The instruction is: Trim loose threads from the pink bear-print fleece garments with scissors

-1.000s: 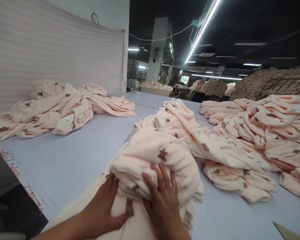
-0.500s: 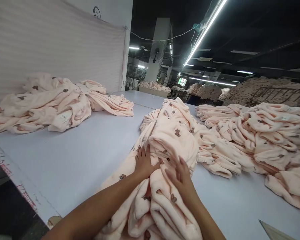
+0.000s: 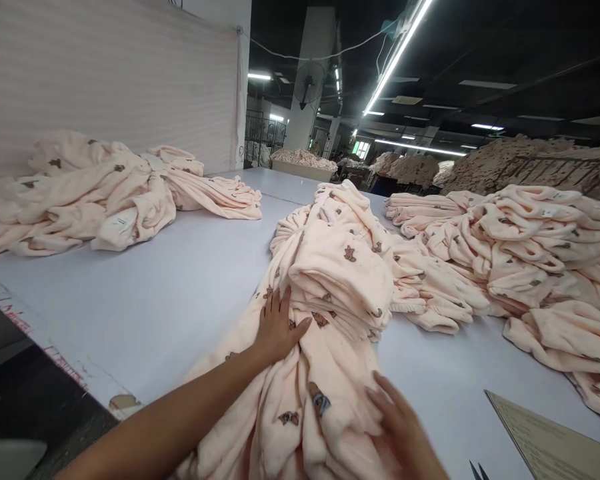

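A long heap of peach fleece garments (image 3: pixel 337 280) with small brown bear prints runs down the middle of the pale grey table (image 3: pixel 180 280). My left hand (image 3: pixel 279 325) lies flat on the heap's left side, fingers spread, pressing just below a folded bundle. My right hand (image 3: pixel 405 427) hovers open at the heap's near right edge, blurred, touching or just off the fabric. Neither hand grips anything.
Another pile of the same garments (image 3: pixel 90 193) lies at the far left against a white curtain. A larger pile (image 3: pixel 525 247) spreads along the right. A card sheet (image 3: pixel 550 440) and scissor tips (image 3: pixel 477 471) lie at the near right. The table edge (image 3: pixel 55 360) drops off at left.
My right hand has drawn back toward me, off the bundle to the heap's near right edge. My left hand stays pressed on the heap. The bundle sits farther from me than a second ago.
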Demonstrator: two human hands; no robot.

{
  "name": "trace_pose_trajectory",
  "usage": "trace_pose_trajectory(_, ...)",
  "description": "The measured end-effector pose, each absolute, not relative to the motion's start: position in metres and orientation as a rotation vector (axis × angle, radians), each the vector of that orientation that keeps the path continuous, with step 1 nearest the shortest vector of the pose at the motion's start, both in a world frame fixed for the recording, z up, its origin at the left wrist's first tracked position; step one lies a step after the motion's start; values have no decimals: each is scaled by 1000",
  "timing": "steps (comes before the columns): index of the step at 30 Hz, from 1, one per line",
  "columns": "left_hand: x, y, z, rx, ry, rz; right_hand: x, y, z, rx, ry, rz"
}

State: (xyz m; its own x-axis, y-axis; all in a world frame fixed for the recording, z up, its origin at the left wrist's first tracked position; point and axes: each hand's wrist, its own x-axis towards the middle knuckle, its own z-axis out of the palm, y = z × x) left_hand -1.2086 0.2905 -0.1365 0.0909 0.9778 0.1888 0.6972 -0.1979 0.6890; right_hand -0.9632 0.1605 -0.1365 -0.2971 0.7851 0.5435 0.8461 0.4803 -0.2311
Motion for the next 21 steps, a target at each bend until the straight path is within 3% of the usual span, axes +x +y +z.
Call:
trace_pose_trajectory(6, -1235, 258, -107, 1903, 1546, 828, -1007, 147, -152, -1301, -2212, 84)
trace_pose_trajectory(12, -1247, 170, -79, 2239, 1098, 728, -982, 151, -102, -1470, -1893, 840)
trace_pose_trajectory(17, -1233, 159, -71, 2452, 1073, 399, -964, 166, -62, -1553, -1803, 632)
trace_pose_trajectory(21, -1216, 161, -39, 2232, 769, 602, -970, 166, -21, -1544, -1868, 544)
